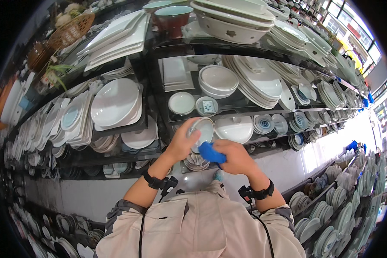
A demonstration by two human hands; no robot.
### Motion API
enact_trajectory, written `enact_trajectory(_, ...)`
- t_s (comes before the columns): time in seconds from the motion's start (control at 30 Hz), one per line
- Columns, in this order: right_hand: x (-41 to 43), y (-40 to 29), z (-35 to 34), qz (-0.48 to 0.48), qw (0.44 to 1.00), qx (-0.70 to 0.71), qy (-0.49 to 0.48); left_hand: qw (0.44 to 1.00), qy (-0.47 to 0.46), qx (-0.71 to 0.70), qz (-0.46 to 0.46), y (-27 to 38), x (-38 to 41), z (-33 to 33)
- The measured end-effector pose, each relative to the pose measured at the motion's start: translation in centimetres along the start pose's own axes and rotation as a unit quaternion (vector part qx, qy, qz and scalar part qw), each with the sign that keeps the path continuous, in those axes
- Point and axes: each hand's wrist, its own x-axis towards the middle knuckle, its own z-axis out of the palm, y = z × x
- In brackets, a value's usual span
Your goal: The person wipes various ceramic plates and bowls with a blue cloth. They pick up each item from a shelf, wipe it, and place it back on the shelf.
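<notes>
My left hand (184, 140) grips a small white ceramic bowl (206, 129) by its left side, tilted so its inside faces me. In my right hand (233, 156) is a bunched blue cloth (212, 153), which meets the lower right rim of the bowl. Just beyond the hands, on the shelf, stand a small round white dish (181, 103) and a round dish (198, 104) with a small square patterned dish (209, 106) on it. A lidded white casserole dish (234, 130) lies right of the held bowl, on the level below.
Dark shelves (258, 111) packed with crockery run left and right. Stacked white bowls (218, 80), leaning oval platters (261, 80) and a large white dish (116, 101) stand close by. Large oval basins (233, 29) sit higher up. More plates (325, 240) fill a rack at the lower right.
</notes>
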Motion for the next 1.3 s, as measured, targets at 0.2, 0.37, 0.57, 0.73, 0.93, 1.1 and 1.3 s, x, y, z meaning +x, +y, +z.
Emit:
enact_trajectory(0.2,-4.0,10.7,-1.4,0.282,0.882,0.242,0.291,0.962,0.03,-0.259,-0.086,-7.2,5.5,5.7)
enact_trajectory(0.37,-3.9,17.0,-1.7,0.333,0.866,0.323,0.188,0.966,0.062,-0.228,-0.108,-12.5,10.5,12.0)
enact_trajectory(0.57,-2.4,25.1,-2.8,0.327,0.845,0.357,0.227,0.979,0.081,0.163,-0.096,-15.0,15.9,14.9)
enact_trajectory(0.73,-1.2,30.1,-3.4,0.347,0.854,0.32,0.218,0.938,0.109,0.23,-0.237,-14.4,17.7,16.4)
enact_trajectory(0.93,1.2,33.0,-3.0,0.332,0.86,0.325,0.21,0.953,0.137,0.223,-0.149,-15.9,18.3,16.3)
enact_trajectory(1.1,2.7,33.8,-3.9,0.325,0.879,0.296,0.183,0.943,0.157,0.226,-0.186,-17.6,19.8,15.8)
enact_trajectory(1.3,2.7,34.3,-3.7,0.322,0.899,0.235,0.183,0.939,0.211,0.17,-0.212,-19.8,20.2,15.4)
